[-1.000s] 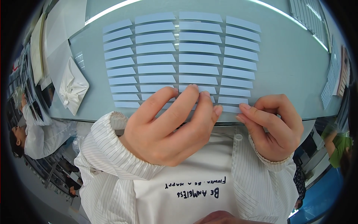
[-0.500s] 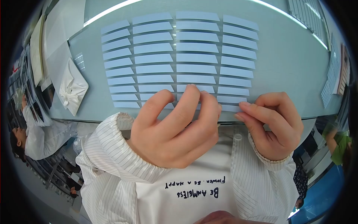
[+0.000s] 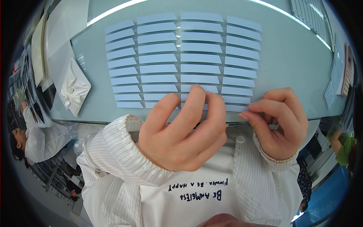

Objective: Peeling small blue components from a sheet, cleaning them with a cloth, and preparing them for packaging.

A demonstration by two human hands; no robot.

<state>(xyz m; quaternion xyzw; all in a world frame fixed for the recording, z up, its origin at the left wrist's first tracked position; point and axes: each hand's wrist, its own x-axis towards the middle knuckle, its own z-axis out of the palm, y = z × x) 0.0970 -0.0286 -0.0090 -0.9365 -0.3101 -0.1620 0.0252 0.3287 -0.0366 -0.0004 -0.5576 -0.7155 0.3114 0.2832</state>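
Pale strips [image 3: 199, 69] lie in columns on the worktop [image 3: 291, 75]; likely light, creasable, best lifted by ends; right hand [image 3: 283, 125], grip narrow, by one end; left hand [image 3: 185, 138] curled; cannot tell if either holds.

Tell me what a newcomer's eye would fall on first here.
Probably four columns of pale blue, slant-ended strips across the middle of the glossy green table. Next, the bare left grip and right grip at their near end, then the white fabric bow on the left.
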